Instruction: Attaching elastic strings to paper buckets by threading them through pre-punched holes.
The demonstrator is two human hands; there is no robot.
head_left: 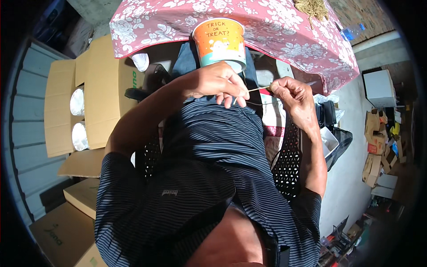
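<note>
Here, just above the middle of the frame, two bare hands working a thin pale strand [259, 89] — a straw-coloured fibre, pulled taut between them. Left hand [216, 81] with fingers [240, 94] pinched narrow on the strand's near end, the other fingertips curled under. Right hand [294, 94] closed in a tight pinch on the far end, thumb pressed to forefinger. Strand nearly level, sitting over the striped dark shirt [213, 147], with a thin dark cord looping just below it.

Right behind the left hand, an orange paper bucket [219, 41] with a teal band, resting at the edge of the counter under a pink flowered cloth [267, 22]. Top of the frame, right of centre: a small bundle of the same straw-coloured fibre [312, 8] lying on that cloth. Left of the frame: an open cardboard box [100, 93] with two shiny round shapes inside, more boxes lower left. Right edge: a white boxy unit [379, 87] and scattered small cartons [377, 142] on the floor.

Likely trouble from here — a fibre this thin held under tension could snap if either pinch pulls harder, or slide out of a grip that loosens. The bucket, touching or nearly touching the left knuckles and close to the counter edge, could be nudged over by a backward jerk of that hand. Hard to tell whether the dark cord is tangled with the strand; if so, a snag.
</note>
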